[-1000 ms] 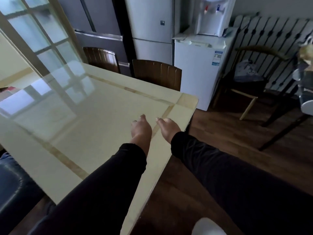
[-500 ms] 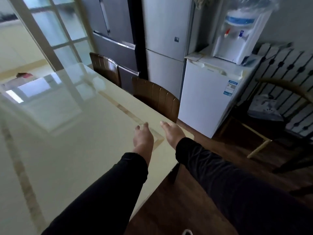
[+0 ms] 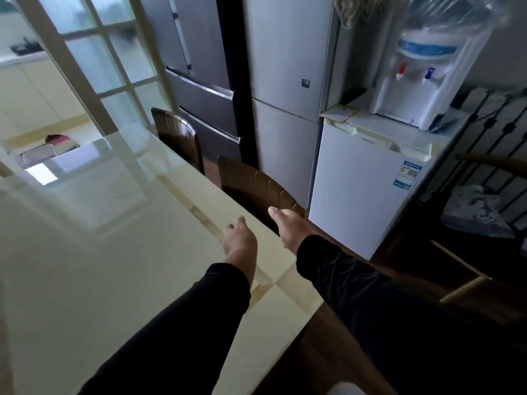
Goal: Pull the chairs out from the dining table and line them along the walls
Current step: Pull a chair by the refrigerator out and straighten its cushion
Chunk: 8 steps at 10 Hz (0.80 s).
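Two dark brown slatted wooden chairs are pushed in along the far side of the glossy cream dining table (image 3: 94,252). The nearer chair (image 3: 253,186) stands by the table's far right corner, and the farther chair (image 3: 176,135) sits beyond it. My left hand (image 3: 239,240) hovers over the table near that corner, fingers loosely apart, holding nothing. My right hand (image 3: 286,223) reaches just over the nearer chair's backrest top, fingers extended, empty; I cannot tell whether it touches the wood. Both arms wear black sleeves.
Behind the chairs stand a grey fridge (image 3: 199,81) and a silver fridge (image 3: 288,89). A small white fridge (image 3: 362,189) carries a water dispenser (image 3: 419,78). A dark chair with a bag (image 3: 479,206) sits at right on the wooden floor. A glass-paned door (image 3: 94,58) is at left.
The view has moved closer to the table's far right corner and tilted up. Both hands have advanced from over the table toward the nearer chair, the right hand now reaching its backrest.
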Motion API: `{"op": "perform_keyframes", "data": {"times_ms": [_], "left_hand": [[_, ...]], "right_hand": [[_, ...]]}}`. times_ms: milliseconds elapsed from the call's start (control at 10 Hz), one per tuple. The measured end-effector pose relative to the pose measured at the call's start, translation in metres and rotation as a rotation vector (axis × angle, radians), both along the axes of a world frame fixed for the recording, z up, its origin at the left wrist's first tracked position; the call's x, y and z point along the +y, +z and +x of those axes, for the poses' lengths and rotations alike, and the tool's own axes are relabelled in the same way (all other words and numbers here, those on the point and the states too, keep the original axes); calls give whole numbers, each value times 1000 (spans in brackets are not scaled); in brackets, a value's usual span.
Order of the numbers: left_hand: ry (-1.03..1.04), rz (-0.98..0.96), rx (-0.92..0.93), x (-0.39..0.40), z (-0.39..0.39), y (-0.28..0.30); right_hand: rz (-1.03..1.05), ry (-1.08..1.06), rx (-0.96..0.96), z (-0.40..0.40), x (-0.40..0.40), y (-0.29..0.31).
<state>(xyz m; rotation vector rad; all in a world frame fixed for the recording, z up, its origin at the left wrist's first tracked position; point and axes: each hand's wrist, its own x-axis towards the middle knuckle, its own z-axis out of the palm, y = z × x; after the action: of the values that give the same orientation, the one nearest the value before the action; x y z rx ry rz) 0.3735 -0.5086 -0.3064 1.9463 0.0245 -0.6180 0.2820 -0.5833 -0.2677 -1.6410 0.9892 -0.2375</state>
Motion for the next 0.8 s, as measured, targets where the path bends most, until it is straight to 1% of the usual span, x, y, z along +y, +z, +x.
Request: {"op": "perform_keyframes", "data": {"times_ms": [100, 200, 300, 400, 500, 600, 800], "left_hand": [[53, -35, 34, -43, 11, 7], [178, -111, 55, -84, 18, 18], [221, -134, 29, -124, 23, 16], [305, -159, 42, -155, 23, 14], [403, -118, 31, -179, 23, 15], [458, -89, 6, -192, 23, 19], [543, -25, -53, -203, 48, 31]], "right_hand": [[-5, -28, -14, 13, -32, 10], [-22, 10, -25, 28, -68, 17], [1, 69, -57, 37, -105, 17], [54, 141, -81, 43, -148, 15], [56, 241, -39, 47, -186, 18], [40, 292, -53, 57, -213, 18], [122, 389, -73, 83, -233, 22]]}}
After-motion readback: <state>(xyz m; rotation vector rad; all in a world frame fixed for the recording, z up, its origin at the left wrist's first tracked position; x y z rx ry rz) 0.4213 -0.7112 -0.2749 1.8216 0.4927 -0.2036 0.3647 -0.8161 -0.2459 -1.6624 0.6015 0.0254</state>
